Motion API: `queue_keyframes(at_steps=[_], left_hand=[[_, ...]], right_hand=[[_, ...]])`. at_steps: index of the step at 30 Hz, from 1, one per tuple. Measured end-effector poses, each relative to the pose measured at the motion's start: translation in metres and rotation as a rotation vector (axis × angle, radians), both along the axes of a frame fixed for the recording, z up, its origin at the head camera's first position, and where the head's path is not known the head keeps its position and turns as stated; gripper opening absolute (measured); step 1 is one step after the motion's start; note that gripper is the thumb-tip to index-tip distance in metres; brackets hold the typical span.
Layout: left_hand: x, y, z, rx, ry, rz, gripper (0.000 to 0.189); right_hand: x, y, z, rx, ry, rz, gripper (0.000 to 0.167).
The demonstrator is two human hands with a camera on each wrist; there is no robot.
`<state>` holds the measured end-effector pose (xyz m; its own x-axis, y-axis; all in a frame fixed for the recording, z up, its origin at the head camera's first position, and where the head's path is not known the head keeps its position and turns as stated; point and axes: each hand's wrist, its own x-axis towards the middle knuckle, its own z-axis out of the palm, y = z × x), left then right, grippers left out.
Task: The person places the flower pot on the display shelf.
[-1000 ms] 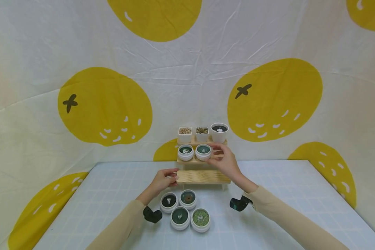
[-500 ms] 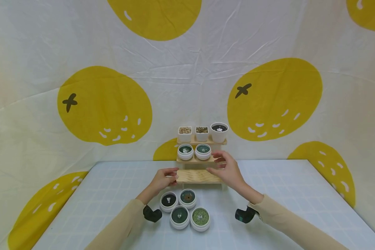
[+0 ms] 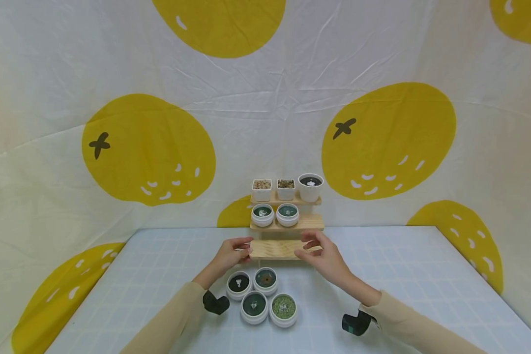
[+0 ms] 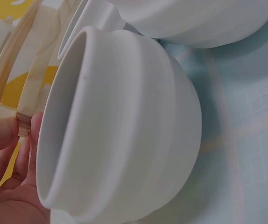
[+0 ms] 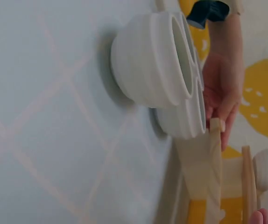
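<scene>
A three-tier wooden stand (image 3: pixel 274 250) rises at the back middle of the table. My left hand (image 3: pixel 228 256) pinches the left end of its lowest shelf; in the left wrist view the thumb (image 4: pixel 2 131) lies over the board and fingers are underneath. Over the right end of that shelf hovers my right hand (image 3: pixel 329 259), fingers loosely bent, with nothing held. Two round white pots, one with a dark green top (image 3: pixel 263 214) and one teal (image 3: pixel 287 214), occupy the middle shelf. Two square pots and a taller round pot (image 3: pixel 310 189) line the top shelf.
Several round white pots stand on the table before the stand, among them a black-topped one (image 3: pixel 239 283), a brown-centred one (image 3: pixel 266 279) and a speckled green one (image 3: pixel 284 308). A cloth printed with yellow fruit (image 3: pixel 148 150) hangs behind the table (image 3: pixel 394 265).
My right hand has come away from the teal pot on the middle shelf, moving down to the lowest shelf's right end. My left hand has kept its place.
</scene>
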<state>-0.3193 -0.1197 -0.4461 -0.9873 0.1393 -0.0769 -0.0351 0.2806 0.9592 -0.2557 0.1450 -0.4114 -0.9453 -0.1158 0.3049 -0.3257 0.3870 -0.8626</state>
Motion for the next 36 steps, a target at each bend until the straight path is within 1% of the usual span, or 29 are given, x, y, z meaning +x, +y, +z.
queue_keyframes(at_steps=[4,12,18,25,32,36], left_hand=[[-0.001,0.000,0.000,0.010,0.009,0.004,0.037],[-0.001,0.001,0.000,0.018,0.008,0.001,0.037],[-0.001,0.000,0.000,0.002,0.005,0.001,0.037],[-0.001,0.000,-0.001,0.000,0.002,0.001,0.037],[-0.002,0.000,-0.001,-0.004,0.006,0.002,0.037],[-0.002,0.000,-0.002,-0.003,0.007,0.000,0.037]], right_hand=[[0.006,0.002,-0.007,0.001,-0.028,0.045,0.049],[0.016,0.006,-0.022,-0.028,-0.112,0.194,0.061],[0.023,0.007,-0.031,-0.058,-0.124,0.263,0.064],[0.030,0.007,-0.039,-0.053,-0.148,0.344,0.072],[0.032,0.007,-0.050,-0.062,-0.168,0.465,0.077],[0.033,0.006,-0.056,-0.050,-0.170,0.513,0.079]])
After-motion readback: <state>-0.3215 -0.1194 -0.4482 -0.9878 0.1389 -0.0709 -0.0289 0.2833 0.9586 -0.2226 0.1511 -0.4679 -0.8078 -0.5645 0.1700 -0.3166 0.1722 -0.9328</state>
